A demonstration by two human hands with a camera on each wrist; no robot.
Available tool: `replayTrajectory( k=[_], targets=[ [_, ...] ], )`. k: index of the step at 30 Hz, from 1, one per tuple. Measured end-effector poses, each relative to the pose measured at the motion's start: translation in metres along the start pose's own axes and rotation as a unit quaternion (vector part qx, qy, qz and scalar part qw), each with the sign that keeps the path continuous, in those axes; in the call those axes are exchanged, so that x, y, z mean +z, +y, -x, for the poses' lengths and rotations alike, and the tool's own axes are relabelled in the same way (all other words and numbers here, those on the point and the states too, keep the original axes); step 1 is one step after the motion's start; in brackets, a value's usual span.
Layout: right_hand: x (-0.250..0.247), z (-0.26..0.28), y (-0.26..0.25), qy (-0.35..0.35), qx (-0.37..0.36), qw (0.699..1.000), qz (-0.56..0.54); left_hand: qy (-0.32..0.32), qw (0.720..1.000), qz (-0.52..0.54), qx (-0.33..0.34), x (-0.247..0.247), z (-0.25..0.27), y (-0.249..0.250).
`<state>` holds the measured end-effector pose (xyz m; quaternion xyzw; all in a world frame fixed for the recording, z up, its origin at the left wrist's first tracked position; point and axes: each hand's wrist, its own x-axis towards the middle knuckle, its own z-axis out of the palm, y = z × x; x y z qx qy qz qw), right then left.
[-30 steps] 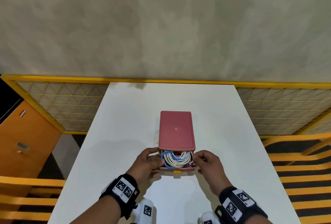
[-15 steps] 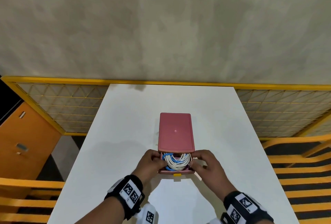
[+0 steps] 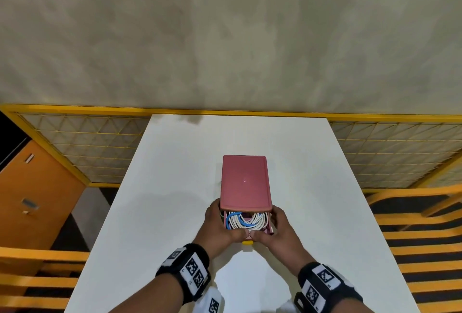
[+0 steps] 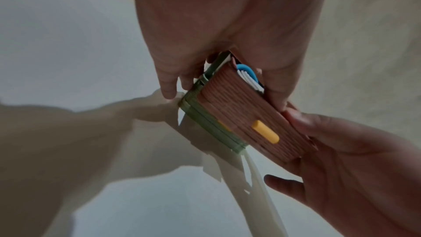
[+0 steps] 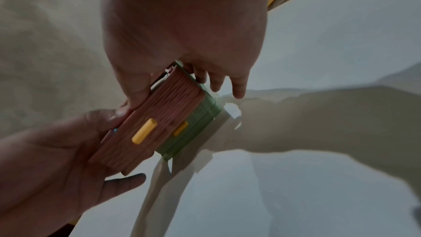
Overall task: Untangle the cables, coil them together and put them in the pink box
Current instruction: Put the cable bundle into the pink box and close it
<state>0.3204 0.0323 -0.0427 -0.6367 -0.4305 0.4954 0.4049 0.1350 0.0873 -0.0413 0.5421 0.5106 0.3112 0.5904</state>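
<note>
The pink box [image 3: 245,180] stands mid-table with its drawer [image 3: 269,230] pulled out toward me. Coiled white and blue cables [image 3: 246,221] lie inside the drawer. My left hand [image 3: 222,226] grips the drawer's left side and my right hand [image 3: 277,231] grips its right side. Both thumbs meet on the front rim, just above the yellow handle [image 3: 247,242]. The left wrist view shows the ribbed drawer front [image 4: 239,114], the yellow handle [image 4: 265,132] and the cables [image 4: 248,77] under my left hand's thumb. The right wrist view shows the drawer front [image 5: 164,120] between both hands.
The white table [image 3: 175,187] reaches a yellow-framed mesh fence [image 3: 87,142] at the back and sides. A green unit [image 4: 205,125] sits under the pink drawer. An orange cabinet [image 3: 32,200] stands on the left, below the table's level.
Both thumbs have moved from the drawer's sides onto its front rim and now touch in the middle. The drawer has slid slightly back into the box.
</note>
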Motion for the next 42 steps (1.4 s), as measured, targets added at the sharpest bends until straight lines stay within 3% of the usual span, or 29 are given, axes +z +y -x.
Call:
replayTrajectory(
  k=[4,7,9,11,16,20,23,26,32,36,40,42],
  targets=[
    [0.002,-0.002,0.0,-0.008,0.012,1.0,-0.023,-0.006,1.0,-0.005,-0.007,-0.002,-0.007,-0.008],
    [-0.007,0.002,-0.001,-0.089,-0.015,0.996,-0.023,-0.06,0.998,-0.014,0.011,-0.011,-0.006,-0.009],
    [-0.014,0.005,-0.002,-0.116,-0.033,0.992,0.023,-0.111,0.992,-0.048,0.022,-0.021,-0.003,-0.012],
    [-0.016,0.007,-0.004,-0.096,-0.041,0.99,0.091,-0.123,0.986,-0.108,0.028,-0.029,-0.001,-0.017],
    [-0.011,0.007,-0.002,0.002,-0.035,0.99,0.139,-0.06,0.989,-0.127,0.046,-0.029,-0.001,-0.018],
    [-0.008,-0.002,-0.001,0.061,-0.028,0.984,0.166,0.03,0.995,-0.094,0.008,-0.021,-0.001,-0.014],
    [-0.003,-0.014,-0.001,0.126,-0.004,0.975,0.183,0.104,0.985,-0.138,0.008,-0.016,-0.011,-0.007],
    [0.001,-0.021,0.0,0.161,0.017,0.964,0.212,0.119,0.983,-0.138,-0.004,-0.015,-0.016,-0.005],
    [0.002,-0.019,0.003,0.159,0.02,0.964,0.214,0.119,0.982,-0.147,-0.006,-0.016,-0.017,-0.01],
    [-0.004,-0.01,0.002,0.099,0.008,0.981,0.168,0.093,0.984,-0.155,-0.003,-0.017,-0.007,-0.008],
    [-0.025,0.023,0.002,0.033,0.075,0.996,0.047,0.053,0.992,-0.08,-0.079,-0.028,0.032,-0.014],
    [-0.051,0.051,0.009,0.062,0.094,0.994,-0.013,0.082,0.989,0.036,-0.122,-0.042,0.064,-0.021]
  ],
)
